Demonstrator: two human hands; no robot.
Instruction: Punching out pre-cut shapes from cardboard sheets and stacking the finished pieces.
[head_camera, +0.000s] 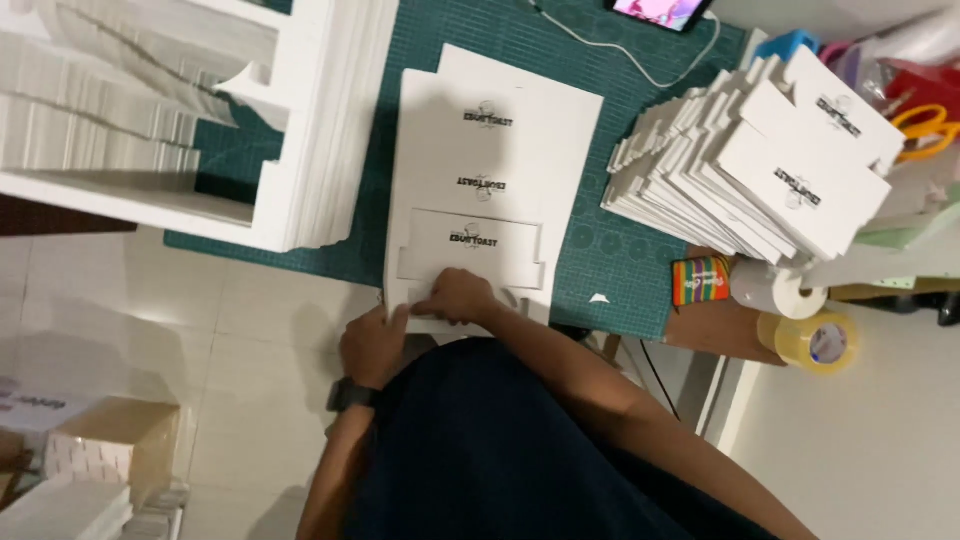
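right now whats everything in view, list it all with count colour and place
card sheet: one, white with dark prints, on the mat centre
cutting mat: one, green, under the sheet
die-cut pieces: one fanned stack, white, right
leftover sheets: one stack, white, left
phone: one, lit, top edge
scissors: one, orange handles, far right
tape rolls: two, white and clear yellowish, lower right
left hand: at the sheet's near edge, dark watch on its wrist
right hand: pressing the sheet's near edge

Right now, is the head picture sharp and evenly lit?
Head view: soft, slightly blurred; both hands, left hand and right hand, lack crisp edges on the white card sheet; the white stack is overexposed; dim floor.
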